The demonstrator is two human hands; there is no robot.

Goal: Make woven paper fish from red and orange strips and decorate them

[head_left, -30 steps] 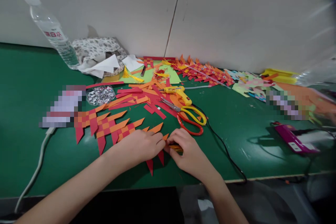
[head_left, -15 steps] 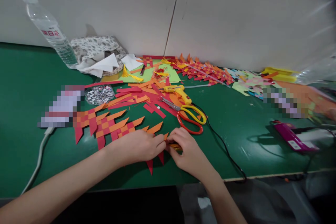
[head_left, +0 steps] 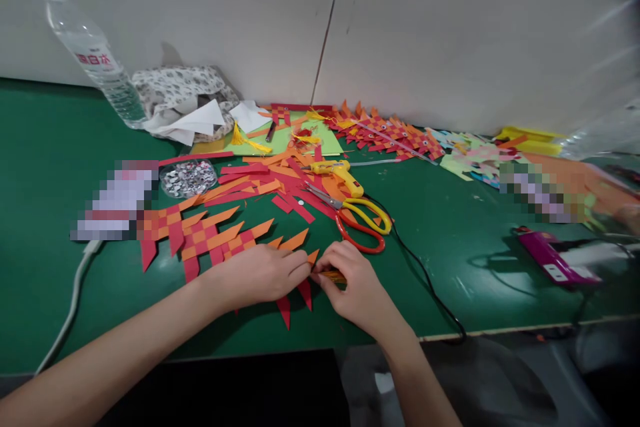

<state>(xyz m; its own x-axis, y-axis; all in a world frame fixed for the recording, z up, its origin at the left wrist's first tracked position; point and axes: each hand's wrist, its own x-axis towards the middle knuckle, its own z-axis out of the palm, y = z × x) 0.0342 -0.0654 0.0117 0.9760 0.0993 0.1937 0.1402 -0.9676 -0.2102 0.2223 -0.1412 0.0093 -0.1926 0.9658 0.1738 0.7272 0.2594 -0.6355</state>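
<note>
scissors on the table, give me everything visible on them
The scissors lie flat on the green table, just beyond the right hand and apart from it. One handle loop is yellow, the other red-orange, plastic by the look; the metal blades are shut and point back-left, resting on red and orange paper strips. A yellow glue gun sits close behind the blades. A black cord runs past the handles on the right; contact cannot be told.

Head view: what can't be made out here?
- Woven paper piece: mostly hidden under the left hand and right hand; the grip itself can't be told.
- Two pixelated patches: contents unreadable.
- Right edge: blurred; the transparent thing there is unidentifiable.
- Bottle label: too small to read.
- White cable: runs off the frame.
</note>
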